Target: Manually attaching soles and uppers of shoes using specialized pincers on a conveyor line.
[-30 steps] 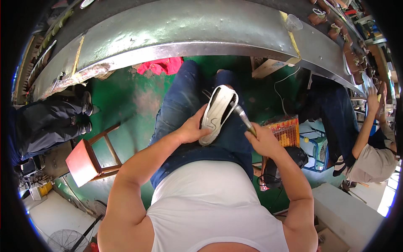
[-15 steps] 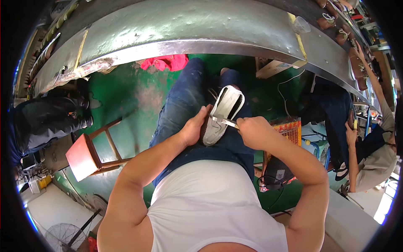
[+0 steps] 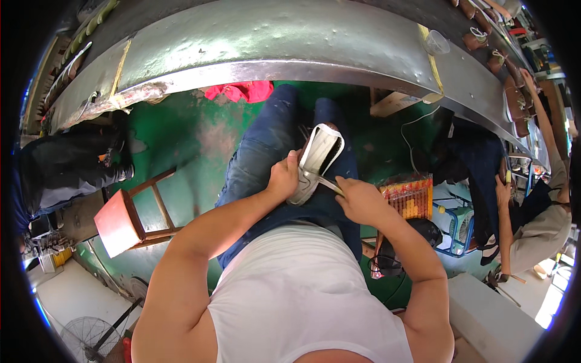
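On my thighs, a shoe (image 3: pixel 319 151) with a pale bottom and a white upper edge is tilted sole side up, its toe pointing toward me. My left hand (image 3: pixel 283 176) grips its left side, with the thumb along the edge. My right hand (image 3: pixel 363 201) is closed round the handle of a metal tool, which looks like a pair of pincers (image 3: pixel 328 184). The tool's head touches the shoe near the middle of its bottom. Its jaws are too small to make out clearly.
A long metal-topped bench (image 3: pixel 272 36) crosses in front of my knees. Left stands a stool (image 3: pixel 121 224); right, a bead-covered seat (image 3: pixel 411 196) with a black bag. A co-worker's hand (image 3: pixel 503 190) is at far right, near brown shoes (image 3: pixel 517 106). A fan (image 3: pixel 91 339) stands lower left.
The shoe and both hands have shifted slightly; the shoe has turned a little and my right hand sits lower, its arm drawn in. The tool stays against the shoe.
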{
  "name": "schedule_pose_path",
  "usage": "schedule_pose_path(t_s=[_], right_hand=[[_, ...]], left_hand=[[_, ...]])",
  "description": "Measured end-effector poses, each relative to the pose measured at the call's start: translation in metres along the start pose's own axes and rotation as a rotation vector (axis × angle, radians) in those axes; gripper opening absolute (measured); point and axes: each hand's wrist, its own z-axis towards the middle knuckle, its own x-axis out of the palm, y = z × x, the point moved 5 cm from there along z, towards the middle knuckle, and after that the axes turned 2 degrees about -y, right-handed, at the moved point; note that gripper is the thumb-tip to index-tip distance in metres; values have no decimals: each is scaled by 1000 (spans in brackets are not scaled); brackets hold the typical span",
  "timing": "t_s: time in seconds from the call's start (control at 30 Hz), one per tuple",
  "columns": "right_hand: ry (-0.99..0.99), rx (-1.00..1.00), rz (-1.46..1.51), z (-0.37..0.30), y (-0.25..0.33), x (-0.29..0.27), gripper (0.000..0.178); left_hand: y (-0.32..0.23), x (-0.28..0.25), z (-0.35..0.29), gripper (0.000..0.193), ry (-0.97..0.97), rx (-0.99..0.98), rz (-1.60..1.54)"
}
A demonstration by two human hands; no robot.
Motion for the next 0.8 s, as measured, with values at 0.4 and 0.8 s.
schedule_pose_path(t_s=[0.4, 0.8], right_hand=[[-243, 146, 19, 3, -39, 4, 28], [-163, 229, 236, 26, -42, 2, 35]], left_hand=[[-33, 1, -16, 51, 65, 540, 346], [-85, 3, -17, 59, 494, 362, 846]])
